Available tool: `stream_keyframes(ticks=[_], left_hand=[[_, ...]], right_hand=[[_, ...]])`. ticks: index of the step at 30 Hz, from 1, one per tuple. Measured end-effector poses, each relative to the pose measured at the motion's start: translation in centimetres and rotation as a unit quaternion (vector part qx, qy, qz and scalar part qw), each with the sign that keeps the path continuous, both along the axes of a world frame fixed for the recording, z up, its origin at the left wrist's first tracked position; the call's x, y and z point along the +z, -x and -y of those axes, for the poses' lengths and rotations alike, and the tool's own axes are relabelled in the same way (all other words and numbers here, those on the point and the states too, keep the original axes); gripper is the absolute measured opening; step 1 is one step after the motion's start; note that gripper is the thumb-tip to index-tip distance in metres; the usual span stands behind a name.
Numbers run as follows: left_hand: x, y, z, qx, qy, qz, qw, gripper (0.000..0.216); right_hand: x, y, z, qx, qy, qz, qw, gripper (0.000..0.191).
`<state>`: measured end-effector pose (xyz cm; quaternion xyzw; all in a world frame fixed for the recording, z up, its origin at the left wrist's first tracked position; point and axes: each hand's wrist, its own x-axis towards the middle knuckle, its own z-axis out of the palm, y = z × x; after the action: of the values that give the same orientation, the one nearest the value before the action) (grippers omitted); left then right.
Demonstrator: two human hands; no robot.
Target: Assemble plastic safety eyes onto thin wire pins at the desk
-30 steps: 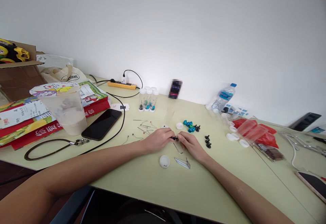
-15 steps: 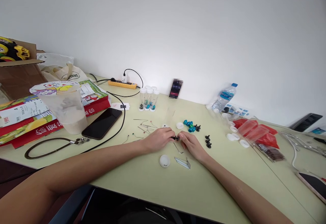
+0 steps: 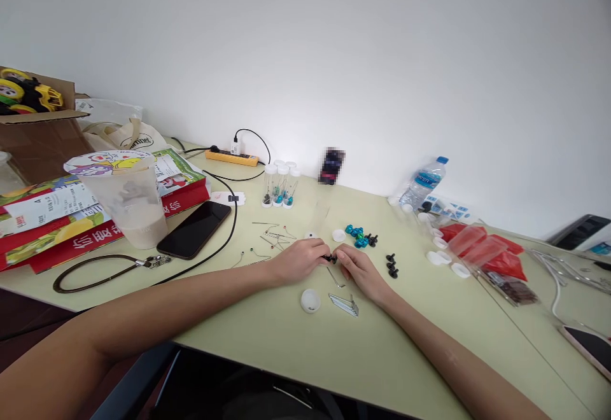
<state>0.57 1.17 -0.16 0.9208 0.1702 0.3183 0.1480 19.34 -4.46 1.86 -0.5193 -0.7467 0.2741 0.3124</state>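
Above the middle of the table, my left hand (image 3: 301,261) and my right hand (image 3: 359,270) meet fingertip to fingertip. Both pinch a small black part (image 3: 330,258), mostly covered by the fingers. Below the hands lies a loose hex key (image 3: 336,277), beside a fanned group of hex keys (image 3: 344,305). A white cap (image 3: 310,301) stands open side up with something tiny inside. Right of my right hand are several black knob-like pieces (image 3: 392,266). Shiny blue pieces (image 3: 356,234) cluster just beyond it. Thin metal rods (image 3: 272,237) are scattered past my left hand.
Clear tubes (image 3: 280,186) with parts inside stand near the wall. Left are a phone (image 3: 195,229), a plastic cup (image 3: 143,223), a cord loop (image 3: 90,267) and red boxes (image 3: 186,197). Right are white caps (image 3: 461,270), red bags (image 3: 508,264) and a water bottle (image 3: 426,179).
The whole view has shifted slightly, so everything sits a little farther right. Both hands stay together at the small black part, with only slight finger movement.
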Motion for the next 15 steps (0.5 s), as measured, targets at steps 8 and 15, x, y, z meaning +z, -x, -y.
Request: stream_keyframes(ticks=[8, 15], left_hand=[[0.21, 0.14, -0.01, -0.006, 0.012, 0.002, 1.0, 0.02], [0.12, 0.11, -0.06, 0.002, 0.016, -0.002, 1.0, 0.02]], right_hand=[[-0.16, -0.04, 0.15, -0.009, 0.055, -0.023, 0.998, 0.029], [0.16, 0.0, 0.08, -0.002, 0.015, -0.003, 1.0, 0.036]])
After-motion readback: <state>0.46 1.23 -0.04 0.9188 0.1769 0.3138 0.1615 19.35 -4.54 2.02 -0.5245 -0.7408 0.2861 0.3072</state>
